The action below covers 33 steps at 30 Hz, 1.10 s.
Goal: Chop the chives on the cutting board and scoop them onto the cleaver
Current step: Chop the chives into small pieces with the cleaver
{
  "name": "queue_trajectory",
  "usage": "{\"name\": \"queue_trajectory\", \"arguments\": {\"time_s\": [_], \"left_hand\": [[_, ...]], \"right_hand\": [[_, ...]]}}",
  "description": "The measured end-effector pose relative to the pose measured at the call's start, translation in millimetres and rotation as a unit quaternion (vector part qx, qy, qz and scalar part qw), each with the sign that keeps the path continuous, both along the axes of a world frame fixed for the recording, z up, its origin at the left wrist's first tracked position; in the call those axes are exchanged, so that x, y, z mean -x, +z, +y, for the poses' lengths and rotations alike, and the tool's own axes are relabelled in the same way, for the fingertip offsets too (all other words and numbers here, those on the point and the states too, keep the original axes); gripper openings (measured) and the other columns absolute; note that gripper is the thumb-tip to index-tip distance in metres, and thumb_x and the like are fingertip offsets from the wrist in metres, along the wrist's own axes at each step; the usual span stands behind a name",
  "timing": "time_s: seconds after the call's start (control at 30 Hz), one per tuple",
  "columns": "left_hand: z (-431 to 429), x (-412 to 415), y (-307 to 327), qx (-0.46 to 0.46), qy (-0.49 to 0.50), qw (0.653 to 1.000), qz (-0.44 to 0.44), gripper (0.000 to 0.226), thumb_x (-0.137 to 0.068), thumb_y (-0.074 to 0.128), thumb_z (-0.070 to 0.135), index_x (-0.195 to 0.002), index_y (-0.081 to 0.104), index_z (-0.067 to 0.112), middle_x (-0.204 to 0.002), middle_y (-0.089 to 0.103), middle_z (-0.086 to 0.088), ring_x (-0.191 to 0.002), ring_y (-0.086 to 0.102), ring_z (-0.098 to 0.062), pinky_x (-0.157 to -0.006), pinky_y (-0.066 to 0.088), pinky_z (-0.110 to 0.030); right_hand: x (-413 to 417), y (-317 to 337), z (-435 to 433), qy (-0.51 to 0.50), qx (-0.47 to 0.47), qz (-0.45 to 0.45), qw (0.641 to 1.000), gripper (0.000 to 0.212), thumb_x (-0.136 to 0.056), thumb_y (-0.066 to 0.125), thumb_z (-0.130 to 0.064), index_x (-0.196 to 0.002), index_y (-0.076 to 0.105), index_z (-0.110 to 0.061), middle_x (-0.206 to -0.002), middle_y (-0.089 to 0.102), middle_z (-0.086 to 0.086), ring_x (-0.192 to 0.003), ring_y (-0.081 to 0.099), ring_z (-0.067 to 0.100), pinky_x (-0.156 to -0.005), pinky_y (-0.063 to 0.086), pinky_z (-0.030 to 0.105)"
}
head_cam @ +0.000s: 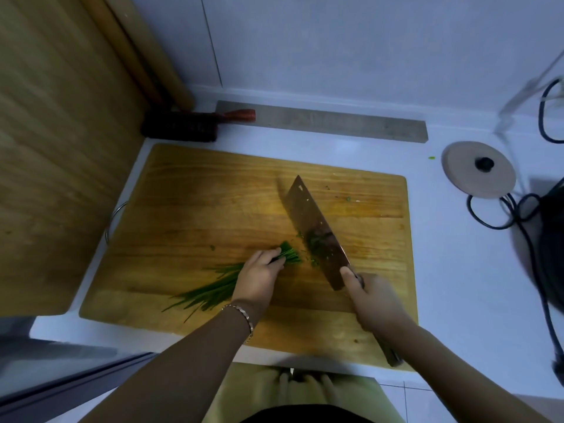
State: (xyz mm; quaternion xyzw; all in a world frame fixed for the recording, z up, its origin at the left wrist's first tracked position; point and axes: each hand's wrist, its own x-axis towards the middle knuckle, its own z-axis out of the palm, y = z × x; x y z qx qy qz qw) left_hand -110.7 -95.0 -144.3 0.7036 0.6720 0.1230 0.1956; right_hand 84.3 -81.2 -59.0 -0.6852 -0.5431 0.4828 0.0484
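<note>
- the long thin green chives (210,290) lie on the near left part of the big yellow-brown wooden cutting board (198,193), with their cut ends pointing to its middle.
- the left hand (259,277) curls down over the bunch close to the cut ends. i think this keeps the stalks tight so they do not roll.
- the right hand (374,297) is wrapped round the handle of the wide dark metal cleaver (314,230), thumb up on the blade, likely for a steady chop.
- the blade sits just beside the cut ends, its tip aimed at the board's far edge. small green chopped bits (316,244) stick to its side.
- the two hands are apart, but the blade is near the fingers, so care is needed.
- the board's far half and right side are mostly bare wood, good room for pushing bits.
- off the board's right edge sit a round tan lid with a black knob (494,178) and black cords (470,209), well apart from it.
</note>
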Motion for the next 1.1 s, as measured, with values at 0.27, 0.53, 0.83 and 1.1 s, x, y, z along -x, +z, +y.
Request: {"name": "queue_trajectory", "arguments": {"time_s": [0.27,0.53,0.83,1.1], "left_hand": [[3.9,2.4,10.5,-0.016,-0.052,0.997,0.059,0.060,-0.034,0.089,-0.010,-0.090,0.073,0.006,-0.095,0.075,-0.014,-0.085,0.071,-0.030,-0.065,0.059,-0.039],[1.2,0.7,11.3,0.010,-0.034,0.999,0.030,0.055,-0.052,0.081,-0.014,-0.104,0.068,0.001,-0.107,0.071,-0.018,-0.098,0.066,-0.035,-0.079,0.056,-0.043],[7.1,-0.3,10.7,0.002,-0.051,0.997,0.057,0.060,-0.024,0.089,-0.012,-0.082,0.075,0.000,-0.085,0.076,-0.015,-0.074,0.072,-0.033,-0.060,0.059,-0.040],[6.0,0.9,7.2,0.005,0.022,1.000,-0.022,0.038,-0.069,0.073,-0.010,-0.105,0.067,-0.003,-0.111,0.066,-0.019,-0.092,0.066,-0.036,-0.078,0.057,-0.042]], "right_hand": [[18.6,2.3,-10.4,0.048,-0.009,-0.001,0.999,0.048,-0.096,0.038,-0.038,-0.086,0.061,0.003,-0.056,0.046,0.003,-0.052,0.045,0.018,-0.053,0.037,0.032],[25.0,-3.7,-9.4,0.064,-0.012,-0.014,0.998,0.048,-0.097,0.037,-0.037,-0.073,0.059,-0.001,-0.054,0.045,0.003,-0.049,0.044,0.016,-0.052,0.037,0.031],[33.5,-7.1,-12.3,0.088,-0.004,-0.074,0.993,0.045,-0.096,0.035,-0.040,-0.058,0.044,-0.019,-0.051,0.044,-0.003,-0.045,0.041,0.010,-0.046,0.032,0.022],[32.4,-20.7,-17.5,0.079,-0.020,-0.054,0.995,0.041,-0.096,0.037,-0.039,-0.060,0.044,-0.021,-0.053,0.042,-0.004,-0.045,0.039,0.010,-0.047,0.031,0.022]]}}
